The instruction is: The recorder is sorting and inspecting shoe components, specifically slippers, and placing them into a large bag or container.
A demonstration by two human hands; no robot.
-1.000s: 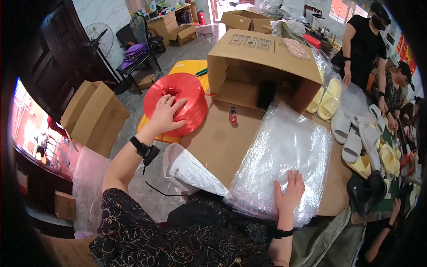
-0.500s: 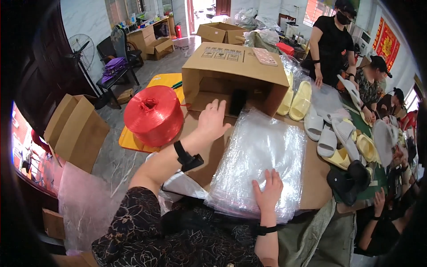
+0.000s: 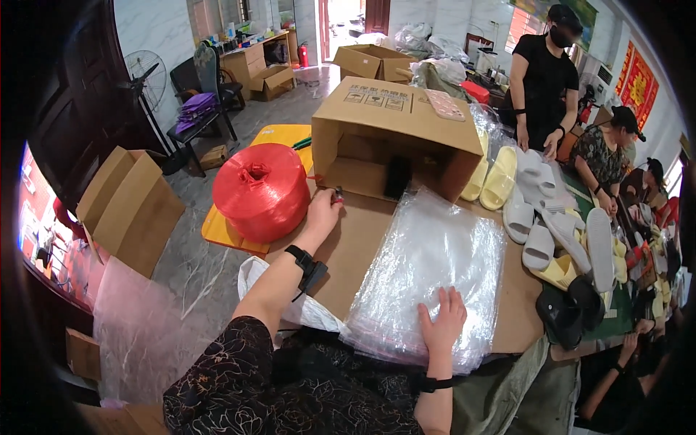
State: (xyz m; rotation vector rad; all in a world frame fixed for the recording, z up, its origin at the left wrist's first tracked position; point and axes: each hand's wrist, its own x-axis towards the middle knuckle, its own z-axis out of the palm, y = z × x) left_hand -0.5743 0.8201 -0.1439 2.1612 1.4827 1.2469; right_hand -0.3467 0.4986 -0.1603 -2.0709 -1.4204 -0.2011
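Head view, looking down over the worktop [image 3: 377,239], which is covered with flat brown cardboard. The left hand [image 3: 322,210] reaches forward, its fingertips pinched together on a small red object [image 3: 338,193] lying on the cardboard just in front of the open cardboard box [image 3: 395,138]; what the object is cannot be told. Just left of this hand, a large red spool of plastic twine [image 3: 261,190] rests at the worktop's left edge, partly over a yellow board [image 3: 225,232]. The right hand [image 3: 442,326] lies flat, fingers spread, pressing on the near edge of a stack of clear plastic bags [image 3: 428,268] that sits on the cardboard between the box and the person; its grip is apart and encloses nothing. A black wristband [image 3: 308,264] circles the left wrist. To the right, pale slippers [image 3: 540,217] lie in rows, yellow and white. 2 other people [image 3: 544,80] are at the far right side.
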